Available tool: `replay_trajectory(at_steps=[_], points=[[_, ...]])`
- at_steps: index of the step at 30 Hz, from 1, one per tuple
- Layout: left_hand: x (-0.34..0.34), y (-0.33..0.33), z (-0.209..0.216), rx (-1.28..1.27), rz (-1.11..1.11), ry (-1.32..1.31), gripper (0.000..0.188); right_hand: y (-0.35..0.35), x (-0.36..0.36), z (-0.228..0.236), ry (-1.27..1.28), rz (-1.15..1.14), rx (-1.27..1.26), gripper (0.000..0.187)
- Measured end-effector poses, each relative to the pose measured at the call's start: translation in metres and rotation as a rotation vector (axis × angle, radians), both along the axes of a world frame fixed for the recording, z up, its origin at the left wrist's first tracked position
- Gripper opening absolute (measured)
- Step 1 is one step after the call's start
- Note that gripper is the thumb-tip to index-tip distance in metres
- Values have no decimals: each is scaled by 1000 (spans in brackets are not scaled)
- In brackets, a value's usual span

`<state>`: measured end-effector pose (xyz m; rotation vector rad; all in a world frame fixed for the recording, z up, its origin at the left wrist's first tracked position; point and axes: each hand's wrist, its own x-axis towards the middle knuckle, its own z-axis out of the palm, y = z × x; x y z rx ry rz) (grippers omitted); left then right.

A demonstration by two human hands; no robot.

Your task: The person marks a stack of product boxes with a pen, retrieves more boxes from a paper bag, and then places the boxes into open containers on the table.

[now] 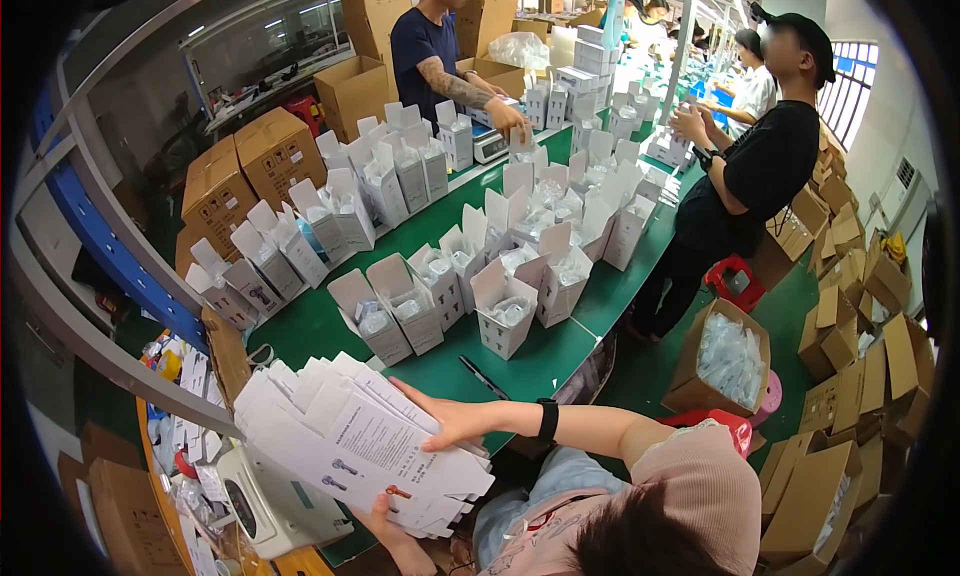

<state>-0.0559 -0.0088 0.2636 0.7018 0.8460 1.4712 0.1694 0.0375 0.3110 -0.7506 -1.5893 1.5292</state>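
Both hands closed on one stack of flattened cartons: right hand, black band at its wrist, clasps the upper right edge; left hand grips the lower edge, thumb over the printed face. Stack is held tilted at the near left end of the green table, just beside a white appliance with a dark-rimmed panel; whether it also rests on anything, I cannot tell.

Appearance of stack: white card, many layers, slightly fanned. Top sheet carries lines of fine dark print and two small product pictures, one purple, one orange-red. Cut flaps stick out unevenly at both ends, giving a jagged outline.

Near the right hand: black pen lying on the table. Beyond it, open white cartons stand upright in clusters, lids raised, clear-wrapped items inside. Across the table, a co-worker in dark blue has one hand at another carton; a co-worker in black stands to the right.
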Motion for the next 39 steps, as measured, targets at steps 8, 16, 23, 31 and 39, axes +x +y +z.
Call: replay_trajectory(at_steps=[8, 16, 23, 31, 39], points=[[33, -22, 63, 240, -167, 366, 75, -53, 41, 35, 105, -3, -98, 117], [162, -53, 92, 152, -316, 192, 77, -126, 162, 78, 146, -382, 25, 119], [311, -79, 46, -17, -627, 87, 67, -221, 361, 78, 207, -468, 170, 119], [674, -169, 80, -164, -570, -250, 58, -344, 673, 55, 748, -680, -52, 77], [920, -125, 186, -47, -671, -129, 43, -432, 866, 1, 669, -1247, -301, 29]])
